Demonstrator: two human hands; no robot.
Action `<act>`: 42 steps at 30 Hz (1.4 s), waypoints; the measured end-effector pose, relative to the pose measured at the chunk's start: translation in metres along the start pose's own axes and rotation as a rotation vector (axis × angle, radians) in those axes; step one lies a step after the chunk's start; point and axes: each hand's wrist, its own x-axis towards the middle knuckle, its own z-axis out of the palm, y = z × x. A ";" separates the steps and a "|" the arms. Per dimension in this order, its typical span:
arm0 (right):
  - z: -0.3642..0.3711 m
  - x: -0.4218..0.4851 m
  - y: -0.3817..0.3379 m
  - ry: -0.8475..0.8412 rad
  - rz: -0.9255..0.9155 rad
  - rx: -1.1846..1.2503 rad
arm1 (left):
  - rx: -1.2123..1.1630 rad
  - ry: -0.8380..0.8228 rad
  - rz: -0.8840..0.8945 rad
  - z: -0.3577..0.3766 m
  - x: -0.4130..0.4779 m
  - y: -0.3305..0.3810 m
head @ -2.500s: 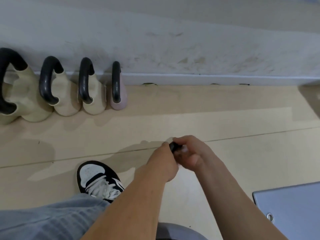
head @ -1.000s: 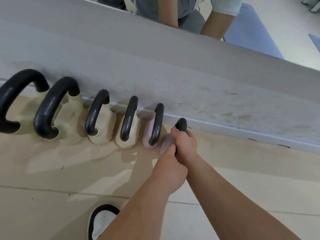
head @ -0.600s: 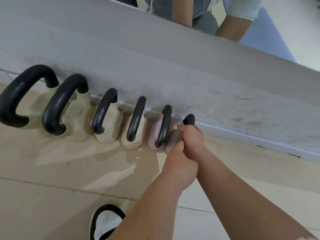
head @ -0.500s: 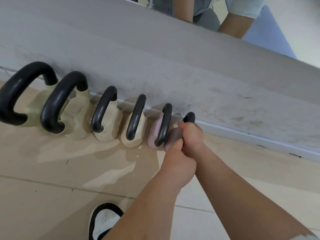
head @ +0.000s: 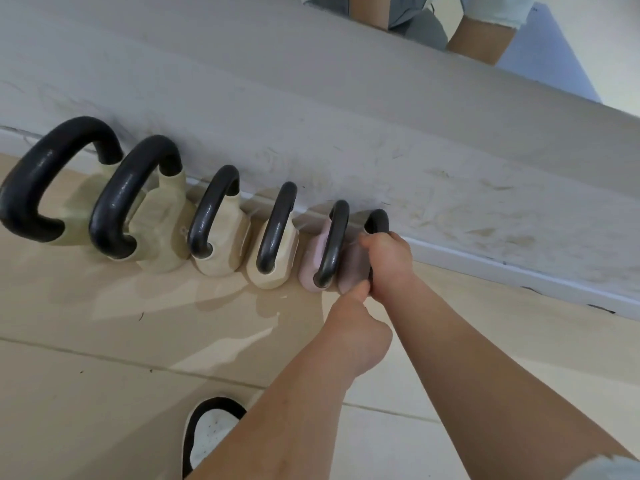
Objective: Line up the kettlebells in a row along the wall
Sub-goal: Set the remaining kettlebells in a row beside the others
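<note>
- Right hand (head: 389,263): grip clamped around the black handle (head: 378,220) of the last kettlebell (head: 353,268), fingers wrapped over it, knuckles up.
- Left hand (head: 355,336): curled into a loose fist just below the right one, thumb tip up against the base of that handle; whether this grip actually holds the handle or only touches it, can't tell, the right hand blocks the view.
- Last kettlebell: mauve-pink body, at the right end of the row, at the wall (head: 311,109) base, touching or just beside the pink kettlebell (head: 317,261) on its left. Looks set on the floor (head: 104,341), but its underside is hidden.
- Row runs leftward along the skirting board (head: 519,271): pink one, then four cream kettlebells, small (head: 273,268), next (head: 227,251), larger (head: 166,230), largest (head: 72,220) at the far left, partly cut by the frame edge.
- All have black handles, loops roughly parallel and pointing away from the wall; sizes step down left to right.
- Neighbours sit close, bodies touching or nearly so.
- Wall is scuffed and stained above the skirting.
- Floor is pale beige tile with seams visible.
- A black-and-white sneaker (head: 207,434) shows at the bottom edge, below the left forearm.
- Above the wall's top edge: a mirror (head: 571,46) showing bare legs and a blue mat.
</note>
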 end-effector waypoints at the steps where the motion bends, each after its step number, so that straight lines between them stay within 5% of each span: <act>1: 0.002 -0.001 0.001 0.009 0.012 0.022 | -0.006 0.009 0.004 -0.002 0.000 0.001; 28: -0.003 -0.002 0.019 -0.015 -0.130 -0.210 | -0.038 0.141 0.002 -0.013 0.000 -0.009; 34: -0.007 -0.010 0.019 0.027 -0.129 -0.171 | -0.112 0.305 0.005 -0.014 0.000 -0.016; 36: -0.007 -0.016 0.020 0.095 -0.252 -0.187 | -0.091 0.417 0.015 -0.017 0.000 -0.015; 40: 0.004 -0.036 0.018 0.140 -0.854 -0.400 | -0.078 0.661 0.042 -0.027 0.000 -0.003; 42: 0.017 -0.045 0.013 0.024 -0.771 -0.391 | -0.105 0.654 0.036 -0.031 0.001 0.004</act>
